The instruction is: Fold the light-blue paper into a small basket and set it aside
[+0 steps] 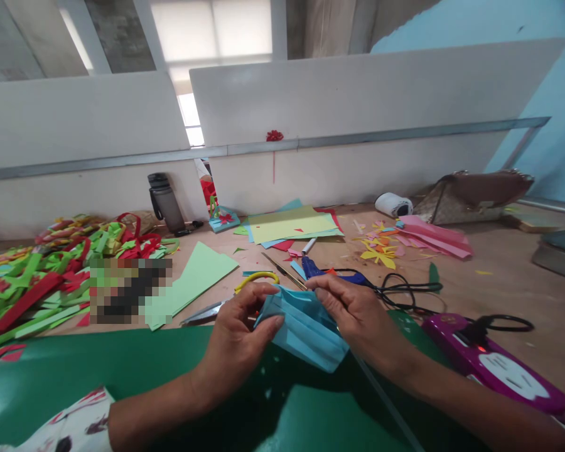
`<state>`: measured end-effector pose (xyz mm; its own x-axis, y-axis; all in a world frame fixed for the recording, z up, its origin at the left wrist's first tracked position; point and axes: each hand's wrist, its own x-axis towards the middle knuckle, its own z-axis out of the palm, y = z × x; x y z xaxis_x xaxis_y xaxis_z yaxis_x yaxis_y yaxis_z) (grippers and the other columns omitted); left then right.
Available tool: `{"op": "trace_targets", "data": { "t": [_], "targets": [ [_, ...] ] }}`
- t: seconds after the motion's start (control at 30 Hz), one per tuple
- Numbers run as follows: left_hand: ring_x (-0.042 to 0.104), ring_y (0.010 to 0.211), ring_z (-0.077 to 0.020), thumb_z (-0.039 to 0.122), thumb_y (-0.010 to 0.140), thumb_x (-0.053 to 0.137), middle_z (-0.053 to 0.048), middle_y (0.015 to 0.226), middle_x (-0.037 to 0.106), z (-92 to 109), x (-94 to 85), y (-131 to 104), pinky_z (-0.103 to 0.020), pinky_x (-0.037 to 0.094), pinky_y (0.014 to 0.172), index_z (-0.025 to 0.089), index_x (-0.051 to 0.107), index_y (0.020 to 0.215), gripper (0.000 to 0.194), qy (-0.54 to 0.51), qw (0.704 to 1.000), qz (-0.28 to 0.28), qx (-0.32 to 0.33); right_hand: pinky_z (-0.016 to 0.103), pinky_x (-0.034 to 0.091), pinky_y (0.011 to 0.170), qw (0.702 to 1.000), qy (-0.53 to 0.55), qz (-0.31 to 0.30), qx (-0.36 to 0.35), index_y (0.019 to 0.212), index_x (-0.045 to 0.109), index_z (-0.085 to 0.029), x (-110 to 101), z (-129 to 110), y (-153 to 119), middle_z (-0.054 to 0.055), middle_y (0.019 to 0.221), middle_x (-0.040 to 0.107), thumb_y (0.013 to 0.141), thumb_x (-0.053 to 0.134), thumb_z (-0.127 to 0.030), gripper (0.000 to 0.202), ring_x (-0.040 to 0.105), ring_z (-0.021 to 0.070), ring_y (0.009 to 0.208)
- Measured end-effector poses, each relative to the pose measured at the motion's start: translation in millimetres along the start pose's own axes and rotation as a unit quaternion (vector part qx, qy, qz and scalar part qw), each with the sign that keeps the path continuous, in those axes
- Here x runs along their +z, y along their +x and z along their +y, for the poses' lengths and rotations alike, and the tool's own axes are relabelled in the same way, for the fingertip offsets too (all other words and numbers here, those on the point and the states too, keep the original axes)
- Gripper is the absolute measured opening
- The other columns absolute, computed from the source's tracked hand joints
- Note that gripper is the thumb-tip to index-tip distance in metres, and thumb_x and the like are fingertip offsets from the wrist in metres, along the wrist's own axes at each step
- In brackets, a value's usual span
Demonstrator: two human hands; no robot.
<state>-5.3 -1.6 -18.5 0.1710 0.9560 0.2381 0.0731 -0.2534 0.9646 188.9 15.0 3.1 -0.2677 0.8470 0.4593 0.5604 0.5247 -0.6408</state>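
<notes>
At far left, a heap of red and green paper strips point(37, 282) covers the worktop point(494, 270), with a dark bottle point(169, 207) standing behind. Pale green sheets point(202, 276) lie next, then yellow-handled scissors point(258, 274), partly hidden by the left hand point(240, 339). That hand's fingers pinch the left end of a folded blue paper piece point(306, 336), held above a green mat point(117, 370); the right hand point(365, 320) grips its other end, fingers closed on it. Just beyond, a blue glue gun point(312, 268) crowds the space, its tangled black cord point(407, 289) trailing rightward. Further right come pink sheets point(440, 237), a purple power strip point(452, 333) near the right forearm, and a handbag point(484, 194).
</notes>
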Motion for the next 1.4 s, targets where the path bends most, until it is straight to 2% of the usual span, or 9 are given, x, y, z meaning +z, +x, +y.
{"op": "trace_targets", "data": {
  "t": [0.1,0.23,0.37,0.53,0.67,0.87,1.03,1.27,1.4],
  "targets": [
    [0.058,0.088,-0.0183,0.021,0.078,0.061,-0.005,0.102,0.062,0,-0.6,0,-0.027,0.047,0.072,0.023,0.061,0.104,0.025,0.027,0.999,0.001,0.023,0.025,0.045,0.06,1.0,0.016,-0.004,0.003,0.097,0.065,-0.018,0,-1,-1,0.001,0.078,0.067,0.092,0.043,-0.024,0.024,0.06,0.0154,0.067],
    [0.058,0.08,-0.0173,0.02,0.078,0.06,-0.004,0.084,0.063,-2,-1.8,2,-0.027,0.046,0.07,0.019,0.068,0.083,0.009,0.081,0.996,0.004,0.044,0.023,0.045,0.058,0.997,0.067,-0.034,0.003,0.098,0.064,-0.02,1,-3,-3,-0.001,0.078,0.067,0.093,0.043,-0.029,0.024,0.061,0.0146,0.068],
    [0.058,0.074,-0.0157,0.014,0.076,0.057,-0.004,0.08,0.062,-6,-2.9,6,-0.026,0.046,0.066,0.017,0.067,0.08,0.011,0.11,0.992,0.005,0.066,0.021,0.045,0.061,0.992,0.112,-0.053,-0.005,0.099,0.063,-0.022,2,-5,-5,-0.002,0.081,0.068,0.096,0.037,-0.033,0.028,0.062,0.013,0.072],
    [0.057,0.072,-0.0137,0.011,0.075,0.057,-0.002,0.077,0.061,-6,-3.0,7,-0.023,0.046,0.064,0.017,0.065,0.078,0.011,0.118,0.989,0.011,0.092,0.021,0.045,0.071,0.994,0.088,-0.061,-0.035,0.099,0.064,-0.022,2,-7,-4,-0.001,0.088,0.069,0.092,0.047,-0.022,0.018,0.064,0.0128,0.08],
    [0.056,0.072,-0.013,0.009,0.074,0.056,-0.002,0.076,0.06,-3,-2.3,6,-0.022,0.046,0.064,0.017,0.064,0.076,0.011,0.128,0.986,0.012,0.105,0.022,0.044,0.081,0.991,0.091,-0.073,-0.069,0.103,0.064,-0.022,2,-8,-5,0.001,0.099,0.07,0.089,0.049,-0.015,0.021,0.064,0.0134,0.091],
    [0.056,0.072,-0.0124,0.009,0.075,0.056,-0.001,0.076,0.06,-2,-3.2,7,-0.022,0.046,0.065,0.017,0.063,0.076,0.011,0.139,0.985,0.005,0.104,0.024,0.047,0.077,0.992,0.087,-0.076,-0.055,0.102,0.064,-0.02,3,-9,-7,0.001,0.093,0.07,0.087,0.052,-0.016,0.019,0.064,0.0149,0.086],
    [0.057,0.071,-0.0125,0.007,0.073,0.056,-0.002,0.075,0.061,0,-3.0,6,-0.022,0.046,0.064,0.016,0.063,0.075,0.012,0.15,0.984,0.008,0.095,0.023,0.047,0.078,0.992,0.066,-0.086,-0.065,0.104,0.063,-0.018,5,-8,-6,0.002,0.093,0.07,0.076,0.065,-0.012,0.028,0.064,0.0155,0.086],
    [0.058,0.071,-0.0129,0.009,0.073,0.056,-0.002,0.078,0.063,-2,-3.7,5,-0.022,0.045,0.064,0.017,0.065,0.078,0.013,0.17,0.982,-0.001,0.083,0.024,0.047,0.077,0.991,0.034,-0.079,-0.105,0.104,0.061,-0.02,6,-3,-8,0.002,0.095,0.07,0.083,0.055,-0.011,0.024,0.065,0.0144,0.086],
    [0.058,0.072,-0.013,0.01,0.074,0.056,-0.001,0.076,0.062,-3,-4.4,5,-0.024,0.045,0.068,0.018,0.064,0.077,0.011,0.179,0.981,-0.008,0.08,0.028,0.048,0.084,0.986,-0.013,-0.067,-0.155,0.109,0.058,-0.018,10,2,-11,0.007,0.106,0.069,0.083,0.054,-0.012,0.027,0.063,0.0178,0.096]
  ]
}}
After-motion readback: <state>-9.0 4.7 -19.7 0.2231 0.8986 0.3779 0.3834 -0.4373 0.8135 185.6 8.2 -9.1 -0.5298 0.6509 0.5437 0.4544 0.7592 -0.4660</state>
